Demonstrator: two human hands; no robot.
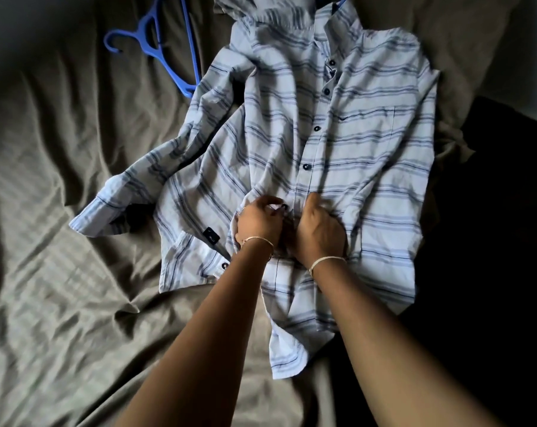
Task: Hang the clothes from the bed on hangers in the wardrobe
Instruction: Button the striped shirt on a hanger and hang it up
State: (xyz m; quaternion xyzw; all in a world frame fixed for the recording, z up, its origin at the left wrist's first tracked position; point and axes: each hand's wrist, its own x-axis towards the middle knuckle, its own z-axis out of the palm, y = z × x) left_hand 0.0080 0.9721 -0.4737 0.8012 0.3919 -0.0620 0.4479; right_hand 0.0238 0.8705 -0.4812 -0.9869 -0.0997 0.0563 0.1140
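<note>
**Both hands at the shirt's buttons**

A pale blue shirt [353,143] with darker stripes and dark buttons lies creased, front up, on the bed [60,211], collar far, one sleeve flung left; the left hand [258,224] pinches its front edge at a low button [284,207]; the right hand [318,232], fingers curled, grips the cloth just beside; blue hangers [156,47] lie at the shirt's far-left edge; rumpled sheet spreads left and near; a dim dark patch [492,241] borders the right
</note>
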